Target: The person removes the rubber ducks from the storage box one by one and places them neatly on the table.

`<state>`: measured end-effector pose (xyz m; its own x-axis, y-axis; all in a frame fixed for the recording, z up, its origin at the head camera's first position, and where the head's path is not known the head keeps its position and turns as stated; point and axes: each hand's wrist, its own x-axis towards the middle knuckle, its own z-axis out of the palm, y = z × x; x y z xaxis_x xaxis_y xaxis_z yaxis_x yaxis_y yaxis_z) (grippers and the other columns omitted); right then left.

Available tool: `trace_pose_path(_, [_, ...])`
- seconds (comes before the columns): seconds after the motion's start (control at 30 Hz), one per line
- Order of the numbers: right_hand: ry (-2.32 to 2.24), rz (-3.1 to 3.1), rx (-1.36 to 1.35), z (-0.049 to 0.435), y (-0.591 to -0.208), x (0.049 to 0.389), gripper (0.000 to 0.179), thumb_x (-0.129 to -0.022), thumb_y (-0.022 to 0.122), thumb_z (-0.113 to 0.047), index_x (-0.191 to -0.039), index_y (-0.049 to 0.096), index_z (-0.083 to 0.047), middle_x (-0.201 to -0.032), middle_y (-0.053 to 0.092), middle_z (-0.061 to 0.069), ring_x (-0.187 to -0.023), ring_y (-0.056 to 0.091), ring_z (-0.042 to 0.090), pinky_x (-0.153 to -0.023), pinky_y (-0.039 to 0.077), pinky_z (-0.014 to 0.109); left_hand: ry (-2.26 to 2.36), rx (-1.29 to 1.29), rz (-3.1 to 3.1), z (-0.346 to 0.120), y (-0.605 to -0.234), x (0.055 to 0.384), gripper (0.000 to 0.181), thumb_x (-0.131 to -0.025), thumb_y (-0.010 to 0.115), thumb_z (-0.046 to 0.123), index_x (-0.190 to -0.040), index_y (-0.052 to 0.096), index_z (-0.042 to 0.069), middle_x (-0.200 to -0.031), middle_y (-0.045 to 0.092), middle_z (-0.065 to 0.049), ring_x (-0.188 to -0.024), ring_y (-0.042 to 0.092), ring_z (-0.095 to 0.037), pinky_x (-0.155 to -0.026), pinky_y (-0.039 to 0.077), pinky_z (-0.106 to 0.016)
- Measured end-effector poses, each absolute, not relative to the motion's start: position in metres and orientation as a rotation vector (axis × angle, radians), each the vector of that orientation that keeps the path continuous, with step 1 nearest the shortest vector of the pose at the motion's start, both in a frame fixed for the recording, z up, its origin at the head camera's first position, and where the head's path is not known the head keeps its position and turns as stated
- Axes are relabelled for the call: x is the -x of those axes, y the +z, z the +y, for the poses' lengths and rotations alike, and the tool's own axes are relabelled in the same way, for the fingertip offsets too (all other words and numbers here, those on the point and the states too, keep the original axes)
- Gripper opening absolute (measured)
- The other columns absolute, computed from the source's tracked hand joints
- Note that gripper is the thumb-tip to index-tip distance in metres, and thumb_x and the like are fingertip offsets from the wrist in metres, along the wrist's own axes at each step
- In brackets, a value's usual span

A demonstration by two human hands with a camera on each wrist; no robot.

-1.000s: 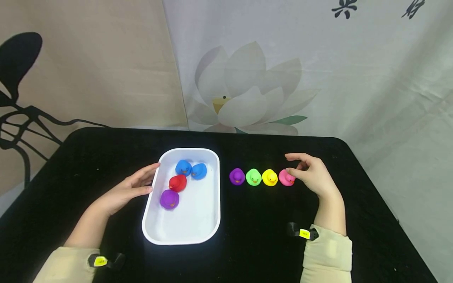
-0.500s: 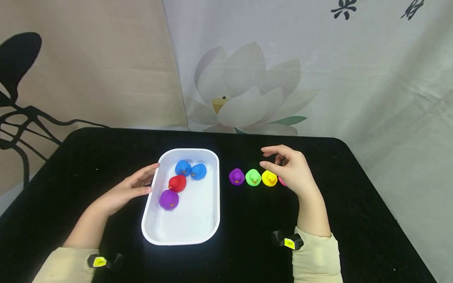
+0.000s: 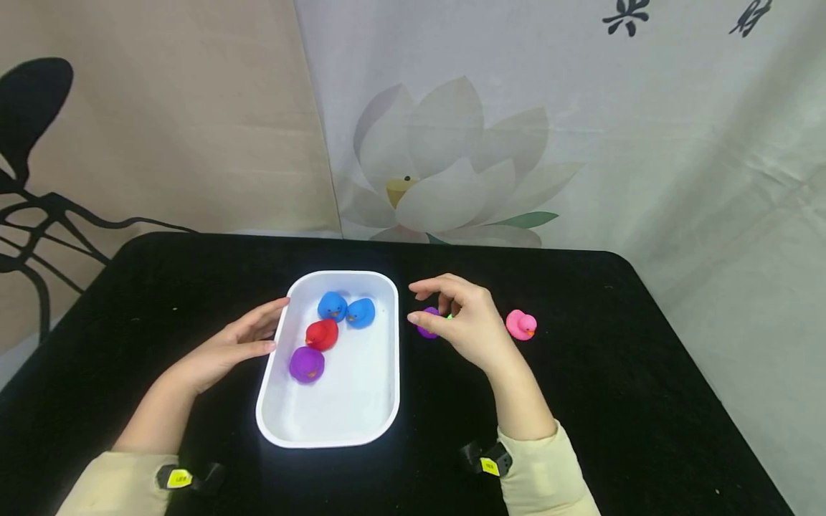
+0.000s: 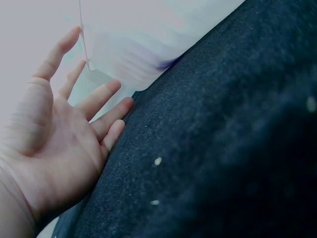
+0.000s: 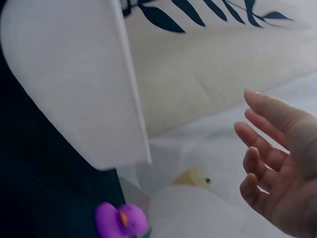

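A white tray (image 3: 351, 423) lies on the black table with two blue toy ducks (image 3: 361, 313), a red duck (image 3: 321, 335) and a purple duck (image 3: 307, 365) inside. My left hand (image 3: 229, 347) touches the tray's left rim with extended fingers; the left wrist view shows its palm facing the tray wall. Over the row of ducks right of the tray hovers my right hand (image 3: 461, 319), holding nothing, thumb and fingers apart. Beneath it a second purple duck (image 5: 119, 220) shows partly in the head view, with a sliver of green duck; the yellow one is hidden. A pink duck (image 3: 521, 325) sits to the right.
The black table (image 3: 613, 401) ends at its far edge before a pale curtain (image 3: 645, 158) printed with a lotus. Small light specks lie on the tabletop cloth, seen in the left wrist view.
My right hand has moved left from the pink duck, across the yellow and green ones, to above the purple end of the row. The pink duck stays on the table. My left hand stays put.
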<state>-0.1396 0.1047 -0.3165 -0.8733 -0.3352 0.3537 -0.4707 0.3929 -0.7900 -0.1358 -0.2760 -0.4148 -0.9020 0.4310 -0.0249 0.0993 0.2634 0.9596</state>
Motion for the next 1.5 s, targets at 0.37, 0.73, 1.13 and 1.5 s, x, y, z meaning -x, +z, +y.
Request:
trace_pose_path(0.37, [1.484, -2.522, -0.934, 0.066, -0.329, 0.129, 0.037, -0.078, 0.081, -0.013, -0.113, 0.070, -0.009, -0.101, 0.065, 0.000, -0.080, 0.055, 0.017, -0.067, 0.055, 0.034, 1.681, -0.500, 2.260, -0.276, -0.412, 0.135, 0.068, -0.092, 0.058, 0.017, -0.151, 0.026, 0.016, -0.151, 0.027, -0.012, -0.130, 0.032, -0.044, -0.092, 0.043, -0.058])
trace_pose_path(0.73, [1.450, -2.633, -1.139, 0.041, -0.348, 0.128, 0.038, -0.080, 0.079, -0.015, -0.116, 0.068, -0.010, -0.106, 0.066, -0.002, -0.089, 0.060, 0.017, -0.077, 0.053, 0.029, 1.674, -0.484, 2.259, -0.276, -0.414, 0.136, 0.068, -0.092, 0.059, 0.018, -0.151, 0.025, 0.016, -0.151, 0.027, -0.012, -0.132, 0.030, -0.044, -0.093, 0.043, -0.058])
trace_pose_path(1.13, [1.277, -2.834, -1.275, 0.015, -0.356, 0.133, 0.038, -0.081, 0.078, -0.017, -0.117, 0.068, -0.012, -0.110, 0.067, 0.000, -0.087, 0.058, 0.007, -0.071, 0.048, 0.015, 1.681, -0.498, 2.251, -0.276, -0.412, 0.136, 0.067, -0.093, 0.057, 0.017, -0.151, 0.025, 0.016, -0.151, 0.028, -0.012, -0.132, 0.031, -0.044, -0.094, 0.041, -0.059])
trace_pose_path(1.5, [1.132, -2.952, -1.283, -0.009, -0.358, 0.144, 0.041, -0.078, 0.080, -0.020, -0.117, 0.069, -0.015, -0.107, 0.066, -0.007, -0.086, 0.059, 0.007, -0.073, 0.046, 0.013, 1.683, -0.505, 2.251, -0.276, -0.414, 0.136, 0.065, -0.093, 0.057, 0.017, -0.151, 0.025, 0.017, -0.151, 0.028, -0.011, -0.132, 0.032, -0.043, -0.095, 0.040, -0.059])
